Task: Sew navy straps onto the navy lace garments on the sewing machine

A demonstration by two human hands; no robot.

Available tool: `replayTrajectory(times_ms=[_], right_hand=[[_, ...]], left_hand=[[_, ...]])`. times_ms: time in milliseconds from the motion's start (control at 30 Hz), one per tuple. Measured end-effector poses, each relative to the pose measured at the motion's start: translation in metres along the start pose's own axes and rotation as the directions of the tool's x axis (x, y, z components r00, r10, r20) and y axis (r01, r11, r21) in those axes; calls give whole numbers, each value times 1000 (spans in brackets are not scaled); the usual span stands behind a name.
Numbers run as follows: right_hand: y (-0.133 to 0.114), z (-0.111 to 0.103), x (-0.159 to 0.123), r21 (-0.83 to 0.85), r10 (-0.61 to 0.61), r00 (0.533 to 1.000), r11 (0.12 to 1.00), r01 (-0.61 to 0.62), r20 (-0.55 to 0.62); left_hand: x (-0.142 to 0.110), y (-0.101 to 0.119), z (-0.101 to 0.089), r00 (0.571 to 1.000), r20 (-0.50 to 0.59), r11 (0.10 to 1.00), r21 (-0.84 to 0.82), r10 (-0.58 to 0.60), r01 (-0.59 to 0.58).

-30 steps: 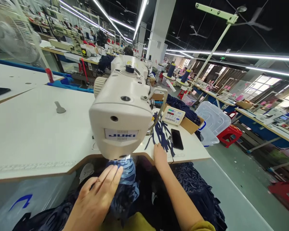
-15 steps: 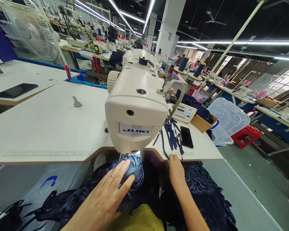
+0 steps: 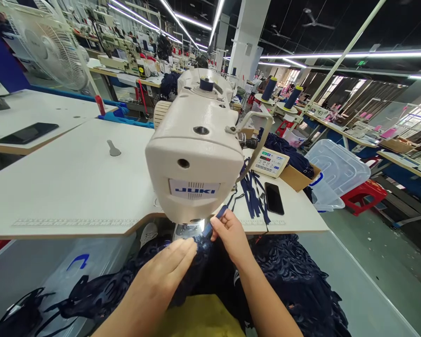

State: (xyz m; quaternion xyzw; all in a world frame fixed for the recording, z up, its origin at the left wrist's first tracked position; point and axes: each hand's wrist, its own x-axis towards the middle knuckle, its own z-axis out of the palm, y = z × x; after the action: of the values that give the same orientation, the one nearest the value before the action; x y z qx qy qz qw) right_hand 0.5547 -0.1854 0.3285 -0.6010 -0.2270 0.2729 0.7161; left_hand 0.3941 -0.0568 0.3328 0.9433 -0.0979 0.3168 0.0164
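In front of me stands a cream JUKI sewing machine (image 3: 192,159), its lit needle area mostly hidden beneath the head. My left hand (image 3: 166,264) lies over navy patterned fabric (image 3: 203,252) just below the needle area, fingers together and curled onto it. A narrow navy fabric strip (image 3: 223,212) is pinched between the thumb and fingers of my right hand (image 3: 230,234), right of the machine head. The strip's lower end meets the fabric near the needle area. More navy strips (image 3: 253,194) lie in a loose bunch on the white table (image 3: 91,187).
A phone (image 3: 274,198) and a control panel (image 3: 269,162) sit right of the machine. Navy ruffled garments (image 3: 294,276) hang below the table's right edge. A clear bin (image 3: 101,262) stands at lower left. A grey metal piece (image 3: 113,149) lies on the table.
My right hand has moved left from the table edge to the machine head, bringing a navy strip. My left hand's fingers have drawn together and curled over the fabric.
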Motion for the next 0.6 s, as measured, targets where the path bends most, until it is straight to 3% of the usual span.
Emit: replayTrajectory(times_ms=[167,367,500,600], right_hand=[[9,5,0,-165,-56,998,985,52,-18],[1,1,-4,-365,-153,986,923,118,-67],[0,2,-5,-396,-145,989,909,128,-13],[7,6,-5,-307,-122,992,944,121,16]], left_hand=[[-18,-6,9,998,-32,988,-149,-51,46],[-23,-2,16,986,-88,976,-180,-142,124],[-16,-1,13,996,-81,996,-81,-36,30],[-7,1,9,997,-72,999,20,29,-28]])
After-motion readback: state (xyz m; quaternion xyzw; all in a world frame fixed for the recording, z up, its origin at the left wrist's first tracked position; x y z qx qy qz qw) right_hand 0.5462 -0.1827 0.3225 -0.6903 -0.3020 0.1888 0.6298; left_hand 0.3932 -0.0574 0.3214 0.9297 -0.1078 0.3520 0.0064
